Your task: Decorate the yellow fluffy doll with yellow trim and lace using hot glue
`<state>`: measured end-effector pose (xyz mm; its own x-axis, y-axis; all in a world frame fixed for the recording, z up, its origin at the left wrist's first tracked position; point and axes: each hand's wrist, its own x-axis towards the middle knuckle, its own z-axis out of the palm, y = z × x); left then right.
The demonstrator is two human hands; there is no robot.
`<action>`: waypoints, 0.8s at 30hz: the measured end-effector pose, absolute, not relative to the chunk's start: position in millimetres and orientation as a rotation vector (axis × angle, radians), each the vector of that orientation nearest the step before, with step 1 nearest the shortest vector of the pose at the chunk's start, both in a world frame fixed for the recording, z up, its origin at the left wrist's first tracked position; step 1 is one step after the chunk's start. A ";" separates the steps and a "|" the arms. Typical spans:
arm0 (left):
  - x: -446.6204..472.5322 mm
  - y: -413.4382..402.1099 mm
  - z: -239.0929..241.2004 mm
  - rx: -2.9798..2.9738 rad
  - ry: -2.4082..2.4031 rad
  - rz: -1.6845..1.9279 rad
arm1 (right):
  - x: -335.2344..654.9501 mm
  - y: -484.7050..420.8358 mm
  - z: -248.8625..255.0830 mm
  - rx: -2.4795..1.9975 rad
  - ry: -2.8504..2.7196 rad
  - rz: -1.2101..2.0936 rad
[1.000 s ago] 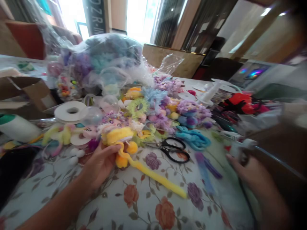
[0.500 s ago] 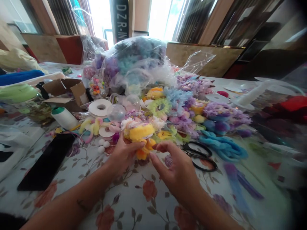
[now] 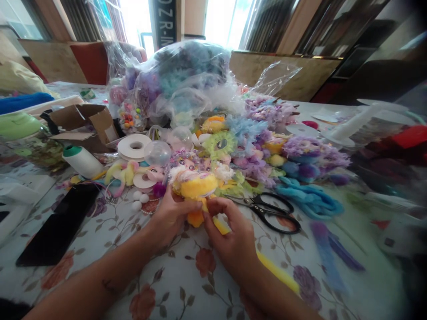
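Observation:
In the middle of the head view my left hand (image 3: 171, 211) is closed around a yellow fuzzy craft piece (image 3: 197, 186) with white fluff along its top. An orange-yellow fuzzy part (image 3: 195, 218) hangs below it, between my hands. My right hand (image 3: 230, 235) pinches at the lower yellow part, thumb and forefinger together. From under those fingers a yellow fuzzy chenille strip (image 3: 278, 272) runs down to the right, partly hidden by the hand and forearm. Black-handled scissors (image 3: 267, 209) lie just right of my right hand, blades pointing left.
A black phone (image 3: 58, 226) lies at left, near a thread cone (image 3: 83, 162) and an open cardboard box (image 3: 83, 122). Ribbon spools (image 3: 125, 146), doll faces and fluffy pieces crowd the middle, before a big plastic bag (image 3: 196, 75). Blue fuzzy strips (image 3: 310, 200) lie at right.
My right hand has moved slightly left and closed in on the yellow piece. The yellow strip now shows beneath my right hand and wrist. The view has shifted a little.

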<state>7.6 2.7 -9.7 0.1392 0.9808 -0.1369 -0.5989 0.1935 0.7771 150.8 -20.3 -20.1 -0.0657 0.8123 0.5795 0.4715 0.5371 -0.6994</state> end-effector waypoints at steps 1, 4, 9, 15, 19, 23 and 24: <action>7.2 2.8 -10.3 0.642 0.740 1.256 | 151.6 -20.9 -20.0 -1.083 -1.715 0.372; 6.1 3.0 -10.9 0.640 0.749 1.228 | 153.5 -22.0 -19.2 -1.071 -1.744 0.311; 5.7 3.1 -8.8 0.620 0.727 1.224 | 155.8 -23.2 -15.2 -1.077 -1.745 0.268; 7.2 2.9 -5.7 0.647 0.653 1.203 | 157.4 -24.3 -15.3 -1.054 -1.783 0.206; 7.4 3.2 -9.8 0.669 0.668 1.188 | 158.3 -24.6 -17.5 -1.005 -1.816 0.195; 7.6 3.1 -13.3 0.683 0.678 1.176 | 159.2 -25.5 -16.3 -1.004 -1.815 0.213; 7.7 3.0 -13.4 0.683 0.678 1.174 | 159.2 -25.6 -15.8 -1.005 -1.815 0.213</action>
